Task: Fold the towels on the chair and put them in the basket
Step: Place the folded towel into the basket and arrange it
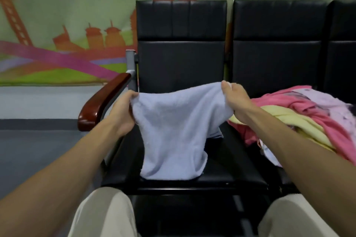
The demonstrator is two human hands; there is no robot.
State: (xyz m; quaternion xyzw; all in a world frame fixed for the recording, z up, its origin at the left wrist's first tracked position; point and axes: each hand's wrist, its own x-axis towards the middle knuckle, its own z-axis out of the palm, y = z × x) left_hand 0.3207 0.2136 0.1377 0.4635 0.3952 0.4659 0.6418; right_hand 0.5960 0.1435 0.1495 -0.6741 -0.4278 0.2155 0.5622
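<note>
black chair (181,59) centre, seat bare at 5 o'clock | towel pile (300,113) at 3 o'clock, neighbouring seat | light blue towel (173,131) over seat, hem touching | left hand (123,113) at 9, right hand (235,100) at 2, fingers curled gripping its top corners

The pale blue towel (173,131) is seen as soft, matt terry cloth. The chair (181,59) is covered in smooth, faintly glossy black leatherette, and its armrest (104,100) is finished in polished reddish wood

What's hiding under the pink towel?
A yellow towel pokes out beneath the pink towel, on the black chair. Anything deeper in the pile is covered, so I cannot tell.
</note>
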